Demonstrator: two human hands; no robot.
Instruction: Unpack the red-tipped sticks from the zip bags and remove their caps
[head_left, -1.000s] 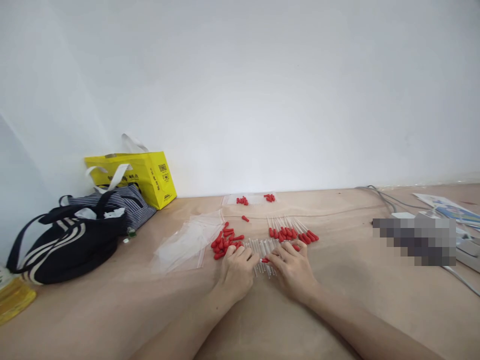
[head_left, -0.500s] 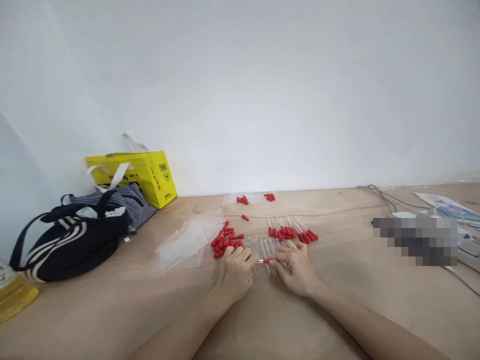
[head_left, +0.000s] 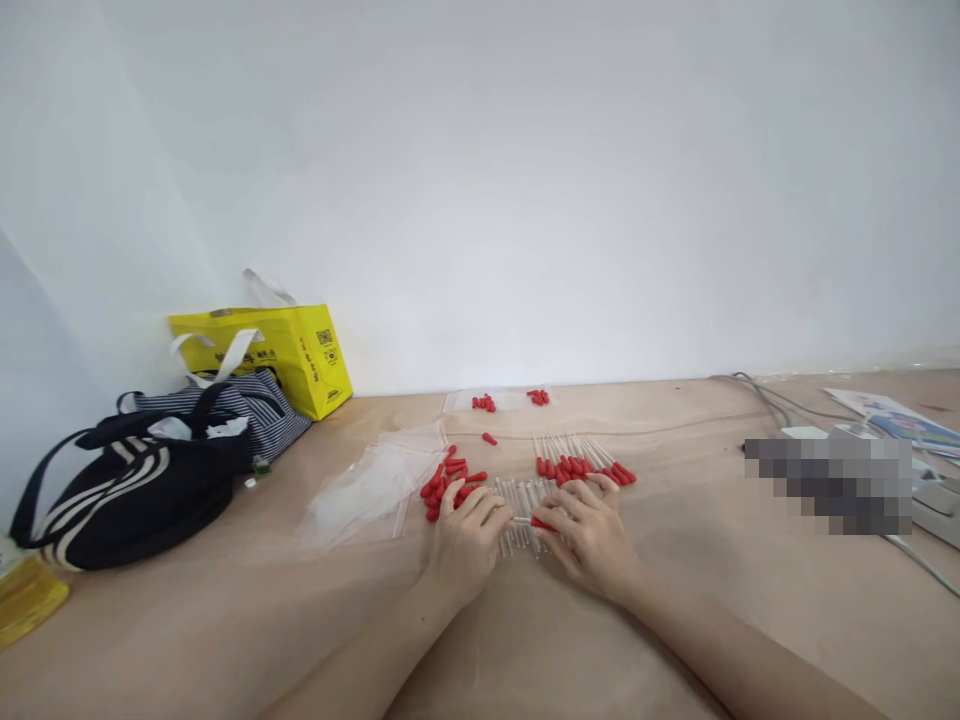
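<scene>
Between my two hands a glass dropper tube (head_left: 522,520) lies roughly level, with a red rubber bulb (head_left: 541,524) at its right end. My left hand (head_left: 466,540) is closed on the glass, its fingertips hiding the left part. My right hand (head_left: 591,535) pinches the bulb and covers much of it. Beneath and behind the hands lies a row of bare glass tubes (head_left: 525,490). A heap of loose red bulbs (head_left: 433,486) sits just beyond my left hand. Past my right hand, several droppers fitted with red bulbs (head_left: 574,467) lie side by side.
Clear plastic zip bags (head_left: 360,492) are spread left of the bulbs. Near the wall lies another bag (head_left: 510,398) with red-bulbed droppers. A black bag (head_left: 150,500), a striped bag and a yellow bag (head_left: 322,375) stand at left; cables (head_left: 772,400) and papers (head_left: 892,415) at right.
My right hand has shifted over the bulb and covers more of it. A longer stretch of glass now shows between my hands. The camera view has moved slightly.
</scene>
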